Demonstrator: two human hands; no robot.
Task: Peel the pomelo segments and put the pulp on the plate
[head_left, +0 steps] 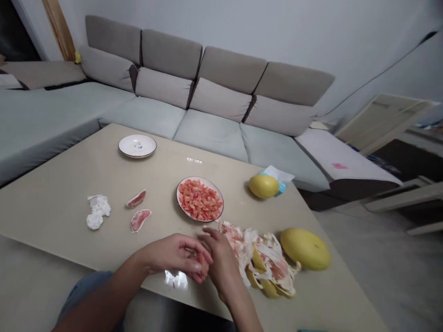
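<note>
My left hand (179, 254) is closed around a piece of peeled pomelo (204, 266), whose pink flesh shows between thumb and fingers. Close beside it, my right hand (220, 258) has its back to me; the fingers are slightly bent and apart, and no held thing shows. Just beyond both hands is a dark-rimmed plate (200, 199) heaped with small pieces of pink pomelo flesh. To the right of my right hand lies a pile of pomelo peel and white membrane (265, 265). Two pomelo segments (140, 220) in their skins lie to the left.
A whole yellow pomelo (305, 249) sits by the peel pile, and a second pomelo (263, 186) stands farther back before a tissue pack (279, 177). Crumpled tissue (98, 212) lies left. A white plate (137, 146) is at the back of the table (104, 170), with a sofa (207, 133) beyond.
</note>
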